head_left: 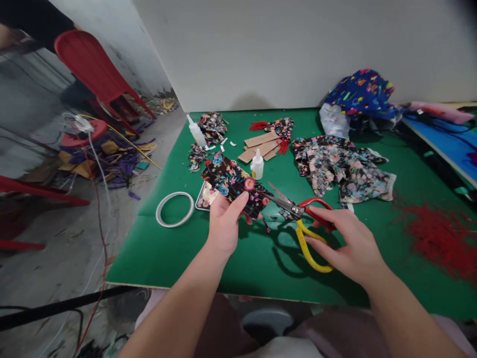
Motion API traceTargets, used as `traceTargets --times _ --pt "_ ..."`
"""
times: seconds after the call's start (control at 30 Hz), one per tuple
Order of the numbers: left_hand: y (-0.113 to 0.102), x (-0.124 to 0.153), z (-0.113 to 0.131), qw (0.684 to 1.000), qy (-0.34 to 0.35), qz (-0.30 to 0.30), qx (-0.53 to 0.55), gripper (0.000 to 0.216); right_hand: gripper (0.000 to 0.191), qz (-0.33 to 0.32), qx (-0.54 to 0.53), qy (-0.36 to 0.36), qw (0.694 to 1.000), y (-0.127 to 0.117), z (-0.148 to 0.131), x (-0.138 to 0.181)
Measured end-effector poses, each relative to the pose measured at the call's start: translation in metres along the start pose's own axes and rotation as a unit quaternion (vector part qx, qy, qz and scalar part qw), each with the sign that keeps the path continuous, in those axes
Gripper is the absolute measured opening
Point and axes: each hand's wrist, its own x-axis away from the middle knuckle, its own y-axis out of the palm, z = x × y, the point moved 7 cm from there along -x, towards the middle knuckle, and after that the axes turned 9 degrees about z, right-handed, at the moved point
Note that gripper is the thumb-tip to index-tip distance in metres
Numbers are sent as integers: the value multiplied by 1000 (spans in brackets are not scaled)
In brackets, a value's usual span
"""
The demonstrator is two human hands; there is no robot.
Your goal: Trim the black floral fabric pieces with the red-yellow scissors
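Observation:
My left hand [224,221] pinches a strip of black floral fabric [233,181] above the green table. In my right hand [348,243] is a pair of scissors [296,211] with one red and one yellow handle loop. Their blades are parted and point left, at the right end of the fabric strip. A phone-like tray or case [203,198] lies partly hidden under the fabric. Just behind the strip stands a small white glue bottle [257,165]. Small dark fabric scraps [267,224] are below the blades.
Brown cardboard strips [261,144], a taller glue bottle [196,131] and a floral cloth piece [335,166] lie farther back on the table [179,263]. A white tape ring [175,209] is at left, red threads [443,233] at right. A blue patterned bundle [361,97] sits by the wall.

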Motion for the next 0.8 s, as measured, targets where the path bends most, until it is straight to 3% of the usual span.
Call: traceTargets --times 0.1,0.17,0.27,0.37,0.8 --pt "2 -1 -3 1000 -4 -1 -4 18 43 14 0 10 1000 0 3 1" --pt "6 0 -11 998 -34 -15 -43 18 43 48 -11 63 997 -2 13 3" --pt "18 7 -26 985 -96 -85 -116 15 44 117 -82 175 974 -4 33 10" --pt "29 15 -31 973 -118 -140 -139 11 43 146 -144 235 950 0 44 14" --pt "29 15 -34 967 -129 -158 -155 16 42 115 -130 228 958 7 43 14"
